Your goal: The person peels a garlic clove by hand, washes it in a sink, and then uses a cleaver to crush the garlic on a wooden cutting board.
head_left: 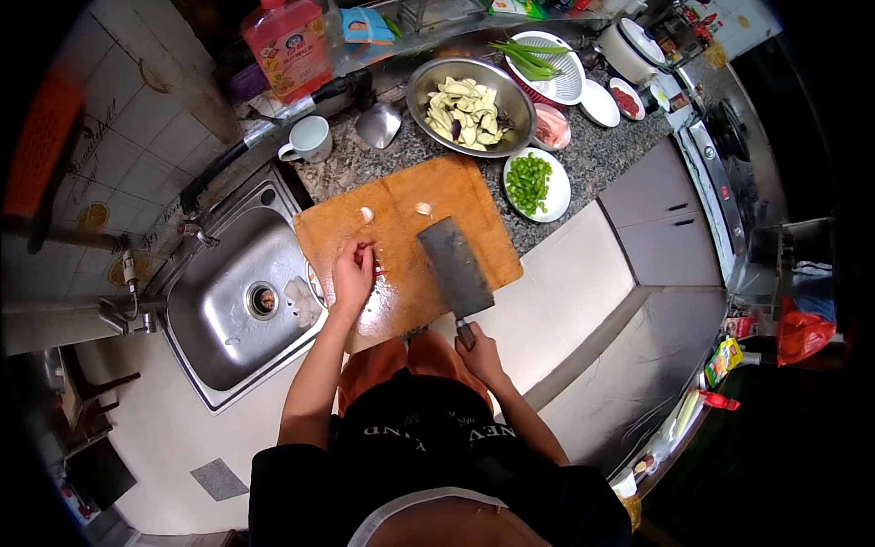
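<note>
1. While the right hand (478, 351) is closed around the handle of the cleaver (456, 267), the broad, dark blade reaches away over the wooden board (488, 205), its long axis running from near right to far left.
2. Just beyond the blade's far left corner lies the right garlic clove (423, 209), apart from the steel and stretched roughly left to right; the cleaver is nearer to it than the left hand (354, 271) is.
3. Farther left on the board sits the left garlic clove (367, 214), just beyond the left hand and slightly to its right, so that hand is nearer to it than the blade.
4. The left hand rests at the board's left side with fingers curled inward; whether they pinch anything, I cannot tell.
5. Both cloves lie far of the hands, between them and the stone surface (342, 173); the sink (223, 264) is to the left.
</note>
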Demonstrator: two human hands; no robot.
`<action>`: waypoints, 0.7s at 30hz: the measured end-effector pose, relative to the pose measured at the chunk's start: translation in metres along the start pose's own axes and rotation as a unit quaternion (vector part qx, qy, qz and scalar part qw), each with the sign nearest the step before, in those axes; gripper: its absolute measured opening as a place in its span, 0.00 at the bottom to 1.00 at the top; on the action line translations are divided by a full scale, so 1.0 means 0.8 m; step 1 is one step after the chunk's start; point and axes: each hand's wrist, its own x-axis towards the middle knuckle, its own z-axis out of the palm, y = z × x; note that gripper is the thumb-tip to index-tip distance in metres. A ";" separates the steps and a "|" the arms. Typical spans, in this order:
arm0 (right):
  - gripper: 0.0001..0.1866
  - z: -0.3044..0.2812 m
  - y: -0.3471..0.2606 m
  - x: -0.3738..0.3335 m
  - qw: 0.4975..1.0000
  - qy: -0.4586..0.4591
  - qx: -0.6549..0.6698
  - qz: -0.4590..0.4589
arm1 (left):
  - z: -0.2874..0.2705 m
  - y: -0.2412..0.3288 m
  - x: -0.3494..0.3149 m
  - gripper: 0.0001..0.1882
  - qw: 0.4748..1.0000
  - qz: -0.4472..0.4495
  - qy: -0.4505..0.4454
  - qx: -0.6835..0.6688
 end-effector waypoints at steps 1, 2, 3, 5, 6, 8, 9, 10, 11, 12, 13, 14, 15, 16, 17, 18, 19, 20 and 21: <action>0.12 -0.012 -0.016 0.001 1.000 0.014 0.025 -0.010 | 0.001 -0.003 0.011 0.06 1.000 0.004 0.005 0.013; 0.12 -0.022 -0.027 -0.001 0.999 0.033 0.039 -0.019 | 0.000 -0.009 0.022 0.06 1.000 0.008 0.009 0.025; 0.12 -0.022 -0.027 -0.004 0.998 0.042 0.041 -0.017 | -0.002 -0.014 0.030 0.06 0.999 0.010 0.012 0.038; 0.12 -0.016 -0.019 -0.002 0.997 0.063 0.045 -0.020 | 0.000 -0.020 0.049 0.08 0.998 -0.003 0.012 0.054; 0.11 -0.008 -0.007 0.002 0.997 0.055 0.033 -0.032 | 0.003 -0.017 0.058 0.09 0.998 -0.007 0.016 0.058; 0.11 0.009 0.019 0.005 1.000 0.005 -0.020 -0.007 | 0.015 -0.032 0.073 0.13 0.996 0.021 0.024 0.089; 0.10 0.011 0.017 0.009 0.999 -0.020 -0.043 0.003 | 0.019 -0.032 0.079 0.13 0.994 0.005 0.004 0.109; 0.10 0.011 0.015 0.009 1.000 -0.013 -0.012 0.001 | 0.023 -0.031 0.084 0.14 0.992 -0.010 -0.015 0.129; 0.10 0.009 0.014 0.008 1.000 -0.006 0.019 -0.001 | 0.027 -0.031 0.089 0.14 0.988 -0.026 -0.035 0.149; 0.10 0.003 0.006 0.005 0.999 0.001 0.048 -0.001 | 0.028 -0.024 0.094 0.14 0.982 -0.062 -0.074 0.163; 0.10 -0.002 -0.001 0.002 0.997 0.008 0.078 -0.001 | 0.033 -0.027 0.096 0.13 0.982 -0.043 -0.061 0.176; 0.09 -0.007 -0.005 0.002 0.993 0.023 0.114 0.009 | 0.040 -0.034 0.098 0.12 0.981 -0.024 -0.048 0.188; 0.09 -0.013 -0.008 0.000 0.988 0.039 0.148 0.021 | 0.043 -0.029 0.097 0.12 0.979 -0.005 -0.037 0.200; 0.08 -0.019 -0.008 0.000 0.981 0.056 0.183 0.033 | 0.049 -0.023 0.095 0.11 0.986 0.012 -0.045 0.159; 0.07 -0.024 -0.007 -0.001 0.976 0.075 0.202 0.014 | 0.060 -0.015 0.089 0.10 0.991 0.028 -0.054 0.117; 0.07 -0.035 -0.016 -0.002 0.965 0.069 0.246 0.052 | 0.070 0.006 0.085 0.10 0.994 0.047 -0.061 0.075; 0.08 -0.045 -0.023 -0.005 0.951 0.061 0.290 0.090 | 0.078 0.039 0.072 0.11 0.991 0.042 -0.114 0.058; 0.08 -0.046 -0.017 -0.007 0.953 0.075 0.282 0.085 | 0.096 0.044 0.060 0.09 0.982 0.116 -0.138 0.057; 0.08 -0.046 -0.012 -0.007 0.951 0.076 0.285 0.096 | 0.115 0.044 0.050 0.09 0.968 0.157 -0.189 0.044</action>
